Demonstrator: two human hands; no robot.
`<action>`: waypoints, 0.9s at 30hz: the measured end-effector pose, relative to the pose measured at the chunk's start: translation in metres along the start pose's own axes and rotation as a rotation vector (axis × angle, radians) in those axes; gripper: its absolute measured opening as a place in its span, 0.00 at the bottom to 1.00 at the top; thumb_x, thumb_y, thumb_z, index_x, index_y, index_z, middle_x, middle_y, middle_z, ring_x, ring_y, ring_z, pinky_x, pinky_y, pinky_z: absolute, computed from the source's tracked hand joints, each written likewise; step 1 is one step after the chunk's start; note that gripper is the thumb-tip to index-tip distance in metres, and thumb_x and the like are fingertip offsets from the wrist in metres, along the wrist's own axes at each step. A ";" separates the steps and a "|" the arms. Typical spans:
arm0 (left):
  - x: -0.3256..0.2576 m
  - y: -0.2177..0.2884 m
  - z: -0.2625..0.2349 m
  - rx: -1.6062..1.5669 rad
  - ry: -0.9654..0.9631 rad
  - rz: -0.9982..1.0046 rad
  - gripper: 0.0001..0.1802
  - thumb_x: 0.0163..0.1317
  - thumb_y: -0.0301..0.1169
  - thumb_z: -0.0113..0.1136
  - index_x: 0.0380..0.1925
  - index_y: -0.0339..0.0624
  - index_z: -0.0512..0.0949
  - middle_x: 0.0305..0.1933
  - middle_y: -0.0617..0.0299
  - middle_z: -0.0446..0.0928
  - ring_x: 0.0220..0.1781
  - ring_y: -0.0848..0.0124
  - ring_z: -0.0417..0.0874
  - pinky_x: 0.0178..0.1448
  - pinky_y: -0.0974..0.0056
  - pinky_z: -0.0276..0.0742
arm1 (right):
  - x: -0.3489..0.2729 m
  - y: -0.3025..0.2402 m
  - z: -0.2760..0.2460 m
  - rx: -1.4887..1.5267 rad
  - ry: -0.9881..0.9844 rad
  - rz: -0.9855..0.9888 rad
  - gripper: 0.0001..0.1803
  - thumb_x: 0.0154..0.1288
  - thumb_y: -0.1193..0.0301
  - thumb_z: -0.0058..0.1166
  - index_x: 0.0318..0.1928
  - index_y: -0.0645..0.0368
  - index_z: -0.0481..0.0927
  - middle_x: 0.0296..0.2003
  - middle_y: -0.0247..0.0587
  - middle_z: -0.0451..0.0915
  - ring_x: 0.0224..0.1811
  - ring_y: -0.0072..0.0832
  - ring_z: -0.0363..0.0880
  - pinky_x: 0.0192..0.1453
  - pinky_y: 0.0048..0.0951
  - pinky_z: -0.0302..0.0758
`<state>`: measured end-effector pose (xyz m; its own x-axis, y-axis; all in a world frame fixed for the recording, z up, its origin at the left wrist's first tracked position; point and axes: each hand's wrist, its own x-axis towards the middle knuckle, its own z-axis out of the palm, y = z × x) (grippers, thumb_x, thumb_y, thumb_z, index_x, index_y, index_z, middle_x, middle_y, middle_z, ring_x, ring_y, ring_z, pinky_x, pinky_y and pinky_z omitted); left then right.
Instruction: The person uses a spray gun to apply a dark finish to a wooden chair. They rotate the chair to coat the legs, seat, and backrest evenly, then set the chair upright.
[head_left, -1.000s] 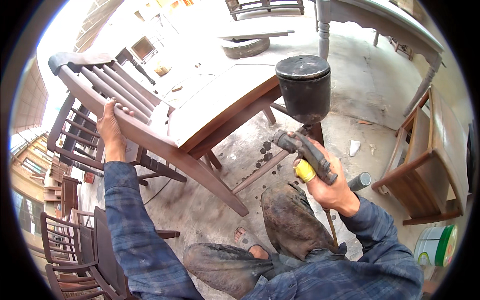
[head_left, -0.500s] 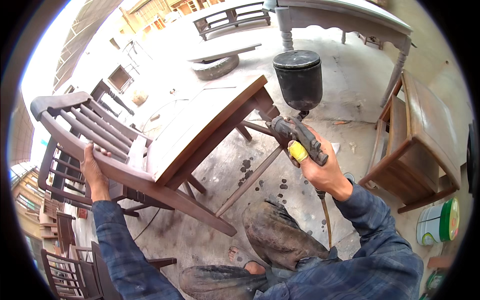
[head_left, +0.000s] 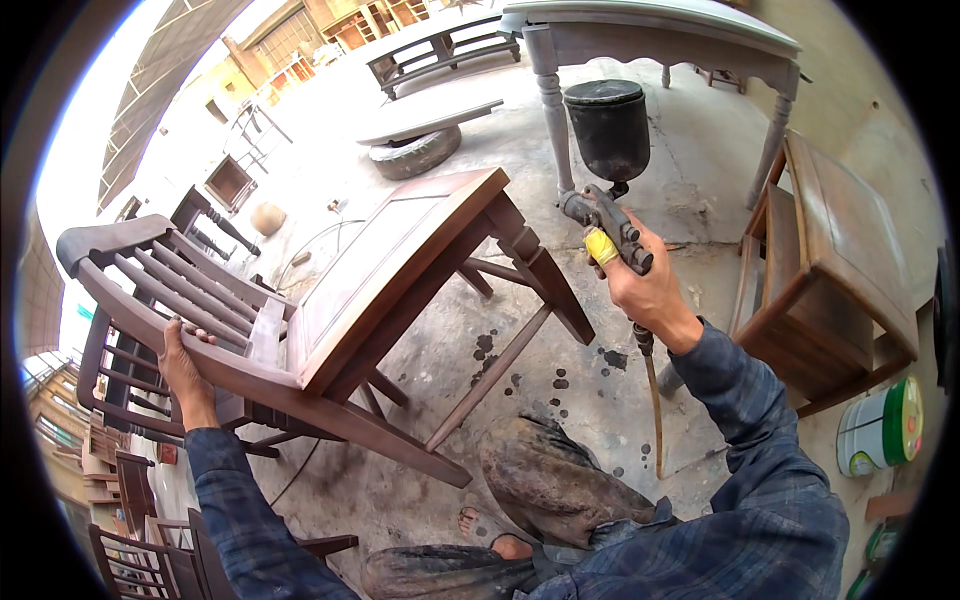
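Note:
A brown wooden chair (head_left: 410,270) with a slatted back stands tilted in front of me, its seat sloping toward the upper right. My left hand (head_left: 187,368) is closed around the side rail of its back, fingers over the top edge. To the right of the seat, my right hand (head_left: 648,285) grips a spray gun (head_left: 604,212), apart from the chair. Yellow tape wraps one finger of that hand. A black paint cup (head_left: 610,135) sits above the gun, and a brown hose (head_left: 655,410) hangs below its handle.
A grey table (head_left: 665,42) stands at the back, and a brown wooden cabinet (head_left: 850,220) at the right. A white bucket with a green lid (head_left: 868,430) is near it. Behind the chair lies a tire (head_left: 415,158) under a board. Dark chairs (head_left: 125,360) crowd the left.
My right hand has moved the spray gun away from the chair's front leg, slightly right and up, uncovering that leg. My left hand keeps its hold on the rail. The view has shifted slightly.

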<state>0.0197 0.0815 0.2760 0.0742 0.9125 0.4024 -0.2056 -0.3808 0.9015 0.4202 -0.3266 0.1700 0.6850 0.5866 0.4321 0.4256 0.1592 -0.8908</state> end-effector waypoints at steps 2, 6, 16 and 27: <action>0.001 0.000 0.000 0.009 0.005 -0.001 0.13 0.66 0.35 0.66 0.39 0.38 0.75 0.29 0.61 0.76 0.29 0.70 0.82 0.33 0.63 0.86 | -0.004 0.000 0.000 0.020 -0.020 -0.026 0.22 0.71 0.75 0.55 0.64 0.66 0.76 0.43 0.37 0.83 0.42 0.19 0.76 0.49 0.24 0.74; 0.002 -0.001 0.001 0.007 0.017 -0.015 0.12 0.66 0.34 0.66 0.39 0.38 0.75 0.30 0.62 0.76 0.29 0.70 0.81 0.33 0.62 0.85 | -0.018 0.004 0.001 0.168 -0.084 -0.005 0.21 0.72 0.74 0.56 0.63 0.65 0.76 0.36 0.32 0.81 0.35 0.15 0.73 0.40 0.21 0.72; 0.011 -0.007 -0.006 -0.010 -0.002 0.000 0.12 0.66 0.34 0.65 0.41 0.39 0.75 0.30 0.62 0.76 0.29 0.70 0.81 0.33 0.62 0.84 | 0.005 0.015 -0.006 0.188 -0.039 0.007 0.21 0.73 0.74 0.56 0.64 0.62 0.76 0.36 0.25 0.77 0.33 0.11 0.71 0.34 0.18 0.69; 0.017 -0.011 -0.011 -0.029 0.000 -0.030 0.12 0.67 0.35 0.65 0.42 0.40 0.75 0.30 0.62 0.76 0.29 0.69 0.80 0.34 0.62 0.83 | -0.041 -0.002 0.016 0.197 -0.180 0.005 0.25 0.72 0.73 0.57 0.67 0.64 0.73 0.30 0.26 0.76 0.30 0.14 0.70 0.36 0.20 0.69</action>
<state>0.0124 0.1028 0.2713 0.0808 0.9236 0.3748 -0.2314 -0.3484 0.9083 0.3818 -0.3378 0.1521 0.5633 0.7165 0.4116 0.2869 0.2976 -0.9106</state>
